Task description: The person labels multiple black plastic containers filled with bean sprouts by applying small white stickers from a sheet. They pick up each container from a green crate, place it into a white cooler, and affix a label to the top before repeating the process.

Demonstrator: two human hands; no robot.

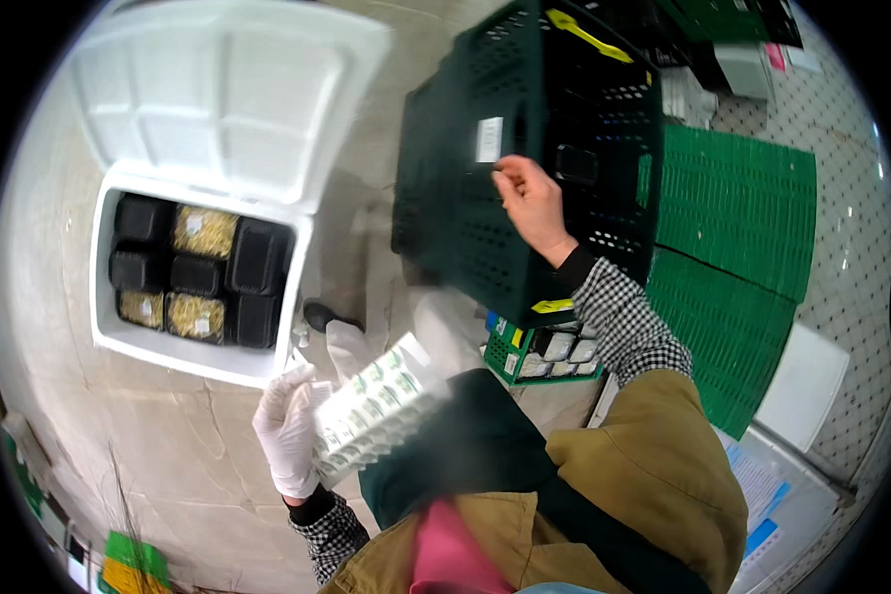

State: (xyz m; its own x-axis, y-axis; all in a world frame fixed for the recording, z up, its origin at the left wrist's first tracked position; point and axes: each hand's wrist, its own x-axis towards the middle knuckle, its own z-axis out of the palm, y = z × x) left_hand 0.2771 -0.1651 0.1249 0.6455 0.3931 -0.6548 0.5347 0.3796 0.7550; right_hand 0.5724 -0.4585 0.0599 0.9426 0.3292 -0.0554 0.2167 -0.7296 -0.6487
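Observation:
My left hand, in a white glove, grips a stack of label sheets with rows of green-and-white stickers, held low in front of my body. My bare right hand reaches to a tall dark green perforated crate, thumb and finger pinched together. A small white label is at those fingertips, flat against the crate's left wall; whether it is stuck on cannot be told. Inside the crate lies a black tray, mostly in shadow.
On the left stands an open white foam box with black containers and clear-topped noodle-like packs; its lid leans back. Bright green crates lie on the right. A smaller green crate with packs sits below the dark crate.

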